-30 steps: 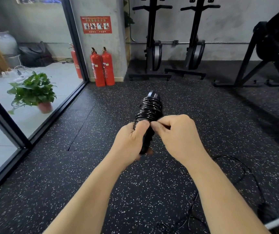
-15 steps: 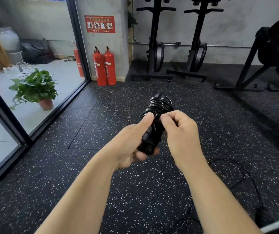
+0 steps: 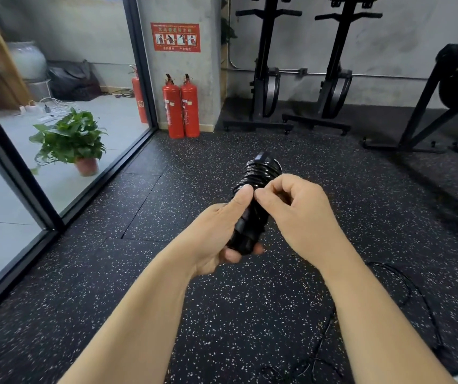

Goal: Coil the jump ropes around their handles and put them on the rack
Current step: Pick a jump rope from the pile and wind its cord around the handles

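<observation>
A black jump rope (image 3: 258, 176) is coiled in tight turns around its black handles, held upright over the speckled floor. My left hand (image 3: 216, 236) grips the lower part of the handles, thumb pressed up against the coil. My right hand (image 3: 297, 212) pinches the rope at the coil's near side, thumb tip meeting the left thumb. A second black rope (image 3: 405, 297) lies loose on the floor at the lower right, partly behind my right forearm. No rack for the ropes is visible.
Two red fire extinguishers (image 3: 180, 106) stand against a concrete pillar. A glass wall runs along the left with a potted plant (image 3: 70, 139) behind it. Black exercise machines (image 3: 266, 67) line the back wall, and another frame (image 3: 429, 106) stands far right.
The bundle has tilted slightly and my left thumb has slid up along the coil. My right hand keeps pinching at the same spot. The camera has dipped a little.
</observation>
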`<state>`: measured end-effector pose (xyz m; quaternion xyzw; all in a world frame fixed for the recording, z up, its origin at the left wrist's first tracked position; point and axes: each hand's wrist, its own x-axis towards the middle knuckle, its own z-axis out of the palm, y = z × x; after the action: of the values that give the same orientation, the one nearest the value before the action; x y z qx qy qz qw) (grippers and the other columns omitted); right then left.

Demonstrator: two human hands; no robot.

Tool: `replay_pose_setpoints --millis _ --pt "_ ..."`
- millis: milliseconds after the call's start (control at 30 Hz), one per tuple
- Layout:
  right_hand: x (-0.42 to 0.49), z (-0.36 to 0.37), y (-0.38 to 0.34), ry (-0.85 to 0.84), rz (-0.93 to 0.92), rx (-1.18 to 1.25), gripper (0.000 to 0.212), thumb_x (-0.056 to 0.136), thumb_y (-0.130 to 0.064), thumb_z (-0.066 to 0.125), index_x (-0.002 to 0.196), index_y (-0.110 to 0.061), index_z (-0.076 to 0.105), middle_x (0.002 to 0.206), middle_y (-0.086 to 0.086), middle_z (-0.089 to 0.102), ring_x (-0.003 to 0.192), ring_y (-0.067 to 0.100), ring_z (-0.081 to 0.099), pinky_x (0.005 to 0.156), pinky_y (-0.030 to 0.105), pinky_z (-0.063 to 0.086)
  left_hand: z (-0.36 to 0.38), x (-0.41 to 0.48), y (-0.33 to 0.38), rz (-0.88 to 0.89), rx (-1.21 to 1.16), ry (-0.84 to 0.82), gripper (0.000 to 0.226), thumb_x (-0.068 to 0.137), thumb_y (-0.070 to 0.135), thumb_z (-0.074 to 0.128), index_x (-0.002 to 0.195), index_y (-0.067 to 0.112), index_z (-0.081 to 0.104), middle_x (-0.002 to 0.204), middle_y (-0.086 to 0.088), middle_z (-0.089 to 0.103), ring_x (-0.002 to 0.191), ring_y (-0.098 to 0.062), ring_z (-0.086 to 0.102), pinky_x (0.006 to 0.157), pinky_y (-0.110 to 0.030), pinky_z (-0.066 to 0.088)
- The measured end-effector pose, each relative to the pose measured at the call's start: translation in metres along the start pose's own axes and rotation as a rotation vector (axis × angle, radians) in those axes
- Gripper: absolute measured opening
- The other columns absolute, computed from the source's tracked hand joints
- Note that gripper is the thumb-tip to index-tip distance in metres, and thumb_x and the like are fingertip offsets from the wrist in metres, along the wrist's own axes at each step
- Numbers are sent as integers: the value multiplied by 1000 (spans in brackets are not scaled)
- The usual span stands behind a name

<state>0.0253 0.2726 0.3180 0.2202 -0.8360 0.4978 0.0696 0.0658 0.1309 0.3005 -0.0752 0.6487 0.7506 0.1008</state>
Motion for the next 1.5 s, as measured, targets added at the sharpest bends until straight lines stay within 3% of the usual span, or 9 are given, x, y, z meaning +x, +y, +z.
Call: replay_pose_setpoints --millis 100,300,567,767,900,1067,1200,1333,1500 --pt "0 9 4 99 -69 -135 20 92 -29 60 74 -21 55 70 -11 52 66 11 49 65 38 45 -1 2 -2 -10 25 -4 63 93 59 43 109 1 62 83 -10 64 59 -18 64 31 -15 29" --pt "-4 23 7 352 -99 -28 17 92 -23 60 78 -13 58 80 -5 57 71 10 52 67 32 45 8 5 1 18 48 -33 60 98 57 38 96 3 64 70 -10 67 53 -14 61 30 -14 26" --pt "2 18 15 224 153 230 9 93 -26 58 90 -19 62 79 -1 68 72 13 67 65 31 53 5 13 -8 84 153 196 71 100 63 27 102 4 66 68 -6 64 62 -22 60 37 -21 28" --pt "7 17 21 76 481 480 20 95 -10 53 81 -15 67 80 7 73 72 16 67 62 30 48 3 22 -20 122 309 359 47 104 56 22 105 19 50 82 -5 60 58 -13 49 49 -28 34" --pt "7 18 21 67 526 561 20 94 -17 58 85 -4 70 82 11 73 77 21 65 72 40 53 10 26 -22 147 331 319 40 104 47 36 136 24 33 110 -5 62 86 -17 58 68 -31 44" --pt "4 16 23 75 563 595 19 87 -25 69 89 -7 72 90 12 75 85 25 71 81 40 57 21 26 -27 208 324 230 48 99 32 59 127 38 21 106 -5 65 92 -24 68 78 -39 57" --pt "1 10 32 116 590 630 19 83 -25 74 90 -8 73 88 9 75 86 23 72 75 34 58 19 26 -22 185 367 171 41 97 32 61 123 41 30 95 -3 69 77 -16 67 75 -34 56" --pt "-6 2 46 112 663 650 32 75 -36 79 93 -10 74 90 7 76 92 29 71 93 49 52 20 30 -16 86 272 111 31 103 28 53 130 38 41 93 -4 68 72 -11 66 73 -29 51" --pt "-19 -15 60 185 777 717 33 79 -29 77 103 -8 70 93 9 75 84 23 72 77 38 58 36 33 -21 -37 97 47 42 100 4 54 138 22 53 115 -20 71 107 -36 67 104 -54 47"
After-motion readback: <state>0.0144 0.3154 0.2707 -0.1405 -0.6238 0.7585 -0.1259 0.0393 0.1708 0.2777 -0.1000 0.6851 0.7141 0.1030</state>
